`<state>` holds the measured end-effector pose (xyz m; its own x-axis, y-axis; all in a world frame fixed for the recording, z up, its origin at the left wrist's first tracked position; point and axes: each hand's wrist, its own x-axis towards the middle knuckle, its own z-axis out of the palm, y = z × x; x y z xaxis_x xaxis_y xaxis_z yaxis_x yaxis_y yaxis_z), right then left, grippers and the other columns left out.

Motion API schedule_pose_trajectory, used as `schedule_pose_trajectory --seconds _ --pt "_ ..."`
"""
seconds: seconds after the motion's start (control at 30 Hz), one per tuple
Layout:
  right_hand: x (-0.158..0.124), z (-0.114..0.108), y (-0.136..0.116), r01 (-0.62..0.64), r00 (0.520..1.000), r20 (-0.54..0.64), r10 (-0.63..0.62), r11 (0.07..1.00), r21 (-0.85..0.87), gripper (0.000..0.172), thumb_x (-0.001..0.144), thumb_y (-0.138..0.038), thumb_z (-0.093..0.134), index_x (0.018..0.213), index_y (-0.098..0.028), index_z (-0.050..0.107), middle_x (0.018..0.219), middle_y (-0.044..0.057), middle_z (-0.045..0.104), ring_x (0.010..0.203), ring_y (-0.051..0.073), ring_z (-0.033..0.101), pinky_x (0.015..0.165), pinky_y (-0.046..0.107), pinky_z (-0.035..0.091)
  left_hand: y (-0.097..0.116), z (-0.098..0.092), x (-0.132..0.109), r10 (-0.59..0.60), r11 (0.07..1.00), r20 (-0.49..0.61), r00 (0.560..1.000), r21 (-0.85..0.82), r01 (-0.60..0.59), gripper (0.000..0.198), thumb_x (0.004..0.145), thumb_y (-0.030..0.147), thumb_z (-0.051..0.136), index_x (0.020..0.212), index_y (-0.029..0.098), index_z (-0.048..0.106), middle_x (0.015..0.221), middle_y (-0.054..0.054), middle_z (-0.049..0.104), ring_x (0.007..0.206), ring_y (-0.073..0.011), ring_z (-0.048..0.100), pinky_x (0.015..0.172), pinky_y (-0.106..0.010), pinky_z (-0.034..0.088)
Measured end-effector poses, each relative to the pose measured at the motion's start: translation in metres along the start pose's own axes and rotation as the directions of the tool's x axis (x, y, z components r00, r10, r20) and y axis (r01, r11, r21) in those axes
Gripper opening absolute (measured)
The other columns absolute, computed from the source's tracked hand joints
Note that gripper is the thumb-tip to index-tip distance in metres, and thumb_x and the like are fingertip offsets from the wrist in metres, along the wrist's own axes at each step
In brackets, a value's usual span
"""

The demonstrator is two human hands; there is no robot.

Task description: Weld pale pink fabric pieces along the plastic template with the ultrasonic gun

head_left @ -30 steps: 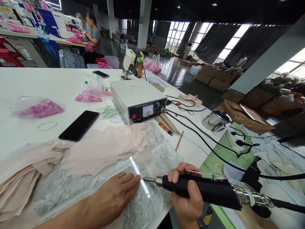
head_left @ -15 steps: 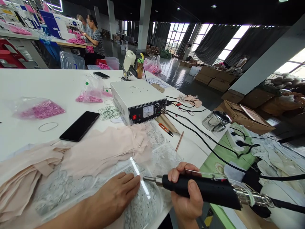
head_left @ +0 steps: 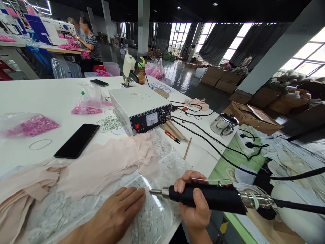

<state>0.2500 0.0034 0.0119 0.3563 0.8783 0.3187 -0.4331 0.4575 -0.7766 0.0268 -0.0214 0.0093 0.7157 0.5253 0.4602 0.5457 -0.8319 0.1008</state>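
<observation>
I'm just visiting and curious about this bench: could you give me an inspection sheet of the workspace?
Surface: white table, largely covered.
Job's things: black handheld tool, metal tip over clear plastic sheet on white lace; beige fabric pieces beside.
Clutter: phone, bags of pink rings, orange snips, steel pot.
Hands: left hand flat on sheet; right hand grips tool.
Cables: black cables from control box across table.
Surroundings: person at sewing machine, cardboard boxes.

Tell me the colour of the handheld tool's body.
Black tool body, silver tip; head view shows it.
</observation>
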Motion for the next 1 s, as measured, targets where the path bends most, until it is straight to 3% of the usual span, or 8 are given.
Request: schedule_pose_trajectory --seconds 0.4,0.73,1.0 --pt "-0.002 -0.003 -0.006 0.01 1.0 0.002 -0.01 0.998 -0.062 0.017 0.088 -0.04 0.059 0.094 -0.025 0.065 0.081 -0.001 0.055 0.051 0.012 0.049 0.049 0.03 0.047 0.007 0.026 -0.021 -0.076 0.996 0.042 0.996 -0.036 0.078 0.05 0.096 -0.001 0.034 0.141 0.01 0.053 0.127 -0.018 0.071 0.107 -0.0265 0.068 0.092 -0.041 0.057" --pt "-0.003 -0.005 -0.006 0.006 1.0 0.02 -0.006 1.0 -0.014 0.018 0.089 -0.039 0.06 0.094 -0.023 0.068 0.081 -0.001 0.056 0.051 0.011 0.051 0.05 0.029 0.045 0.006 -0.002 -0.005 -0.021 1.0 0.077 0.997 -0.018 0.023 0.038 0.103 0.001 0.034 0.13 0.008 0.06 0.126 -0.014 0.073 0.105 -0.0235 0.069 0.09 -0.034 0.055" --pt "-0.002 -0.004 -0.007 0.0 1.0 0.017 0.0 1.0 -0.012 0.018 0.089 -0.038 0.061 0.093 -0.023 0.069 0.081 -0.001 0.057 0.052 0.011 0.053 0.051 0.028 0.046 0.007 -0.002 -0.003 -0.033 0.999 0.061 0.998 -0.011 0.033 0.038 0.106 0.002 0.032 0.126 0.011 0.062 0.121 -0.012 0.074 0.1 -0.0228 0.069 0.088 -0.035 0.053"
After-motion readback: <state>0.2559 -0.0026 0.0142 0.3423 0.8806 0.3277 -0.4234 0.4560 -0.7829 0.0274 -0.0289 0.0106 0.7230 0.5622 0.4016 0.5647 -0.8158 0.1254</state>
